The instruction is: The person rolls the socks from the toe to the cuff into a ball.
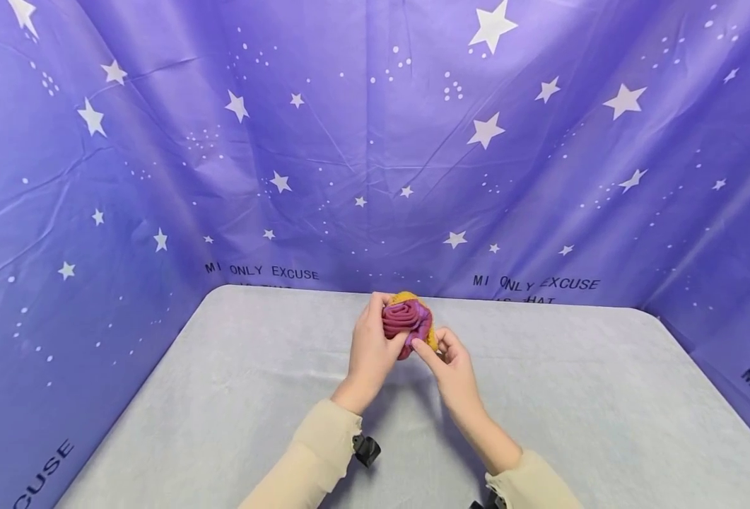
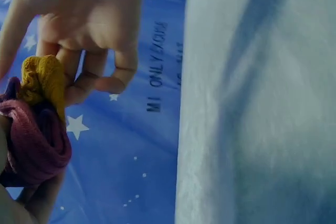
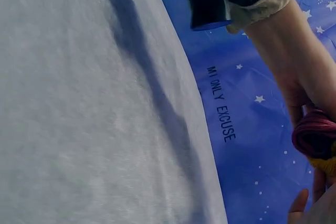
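A rolled sock bundle of soft knit, maroon and purple with a mustard-yellow outer part, is held up between both hands. My left hand grips its left side, the thumb across the front. The thumb and fingers of my right hand pinch the lower right edge by the yellow part. In the left wrist view, the yellow knit sits against the right hand's fingers. The right wrist view shows the coiled maroon end of the bundle at the frame's right edge, partly cut off.
A pale grey cloth-covered table lies below the hands. Purple-blue curtains with white stars and printed words stand behind it and on both sides. Cream sleeves and a black wrist camera are on the forearms.
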### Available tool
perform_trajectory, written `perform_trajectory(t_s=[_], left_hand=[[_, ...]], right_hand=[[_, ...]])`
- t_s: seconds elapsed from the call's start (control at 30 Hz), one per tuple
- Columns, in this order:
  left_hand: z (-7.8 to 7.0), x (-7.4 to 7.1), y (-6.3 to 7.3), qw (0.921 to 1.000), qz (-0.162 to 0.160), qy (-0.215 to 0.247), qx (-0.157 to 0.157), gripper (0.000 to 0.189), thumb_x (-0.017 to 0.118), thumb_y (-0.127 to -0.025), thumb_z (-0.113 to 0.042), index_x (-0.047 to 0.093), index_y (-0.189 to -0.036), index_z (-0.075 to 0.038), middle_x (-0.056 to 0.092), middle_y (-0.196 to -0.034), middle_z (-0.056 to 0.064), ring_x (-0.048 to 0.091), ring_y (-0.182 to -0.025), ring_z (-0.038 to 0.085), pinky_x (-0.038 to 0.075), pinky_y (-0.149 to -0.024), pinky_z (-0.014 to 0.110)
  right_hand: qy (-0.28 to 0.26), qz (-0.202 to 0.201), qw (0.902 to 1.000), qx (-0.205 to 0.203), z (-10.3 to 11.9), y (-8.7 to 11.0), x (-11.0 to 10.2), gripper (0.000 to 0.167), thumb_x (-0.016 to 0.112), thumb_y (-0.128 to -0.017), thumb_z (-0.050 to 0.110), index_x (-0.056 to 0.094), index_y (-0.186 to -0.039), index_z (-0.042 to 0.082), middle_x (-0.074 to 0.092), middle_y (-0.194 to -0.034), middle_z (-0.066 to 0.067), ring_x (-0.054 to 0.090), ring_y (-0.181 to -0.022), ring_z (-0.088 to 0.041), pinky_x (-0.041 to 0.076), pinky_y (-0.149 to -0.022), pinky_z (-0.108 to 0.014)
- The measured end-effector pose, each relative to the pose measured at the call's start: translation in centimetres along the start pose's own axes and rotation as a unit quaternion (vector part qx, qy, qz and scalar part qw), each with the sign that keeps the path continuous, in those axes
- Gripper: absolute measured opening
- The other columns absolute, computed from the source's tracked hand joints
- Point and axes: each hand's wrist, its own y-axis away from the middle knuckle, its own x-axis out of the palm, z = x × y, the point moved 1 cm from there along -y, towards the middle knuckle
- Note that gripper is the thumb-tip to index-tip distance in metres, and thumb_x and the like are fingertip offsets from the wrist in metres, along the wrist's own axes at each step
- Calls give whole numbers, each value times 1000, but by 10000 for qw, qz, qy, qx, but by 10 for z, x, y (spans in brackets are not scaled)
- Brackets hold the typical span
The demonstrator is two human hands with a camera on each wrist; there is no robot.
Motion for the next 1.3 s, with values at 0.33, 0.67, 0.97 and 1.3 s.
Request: perform_trajectory(t_s=[0.33,0.67,0.97,1.3], left_hand=[[3,-16,3,9812,1436,1288,-99,68,81,-77,-8,39,-131,-10,63,-125,13,63,-110,23,58,-85,33],[5,-15,2,9939,656,863,-216,67,86,-73,-8,44,-125,-9,66,-114,13,62,-94,19,55,-69,26],[10,-5,2,9999,1,-143,-70,61,81,-71,-2,46,-121,-8,66,-112,14,65,-105,29,53,-93,46],[11,-11,4,9806,1190,1507,-387,58,72,-78,1,43,-128,-5,46,-132,15,54,-119,28,57,-93,37]], right_hand=[[-61,-227,9997,97,-1,-9,-6,14,64,-93,-1,50,-92,-3,59,-76,10,58,-76,-1,51,-72,-17],[-141,-169,9996,184,-3,-7,-6,13,66,-92,1,56,-97,-5,65,-81,11,61,-80,-1,52,-78,-19],[436,19,9986,-300,-6,4,5,10,66,-92,2,60,-95,-5,62,-83,11,58,-81,-2,48,-71,-18],[547,-583,9967,145,-13,-4,-4,15,72,-89,7,64,-95,-5,66,-76,14,61,-77,-4,49,-72,-18]])
